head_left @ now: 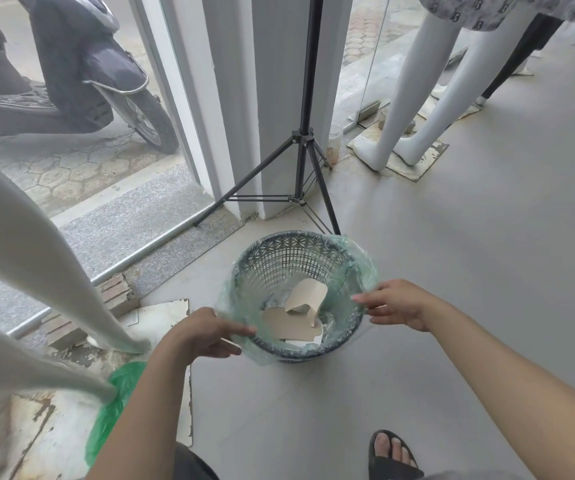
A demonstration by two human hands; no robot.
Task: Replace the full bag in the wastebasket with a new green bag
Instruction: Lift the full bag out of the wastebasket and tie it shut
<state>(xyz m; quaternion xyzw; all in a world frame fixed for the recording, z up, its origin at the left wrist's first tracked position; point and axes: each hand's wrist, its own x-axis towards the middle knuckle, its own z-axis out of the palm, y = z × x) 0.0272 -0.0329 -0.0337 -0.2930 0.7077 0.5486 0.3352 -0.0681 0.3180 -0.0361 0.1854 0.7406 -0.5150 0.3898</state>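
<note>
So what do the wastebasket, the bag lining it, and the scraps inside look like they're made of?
Wastebasket: looks like moulded plastic, dark grey-green, with an open lattice wall.
Bag liner: thin translucent green plastic film, crinkled and glossy over the rim.
Scraps: probably cardboard or stiff paper, matte tan and curled.

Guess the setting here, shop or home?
Probably a clothing shop at street level. White mannequin legs stand on a base plate under a patterned garment, a black tripod stand stands by the white pillar, and a dark scooter is parked outside the glass front.
</note>
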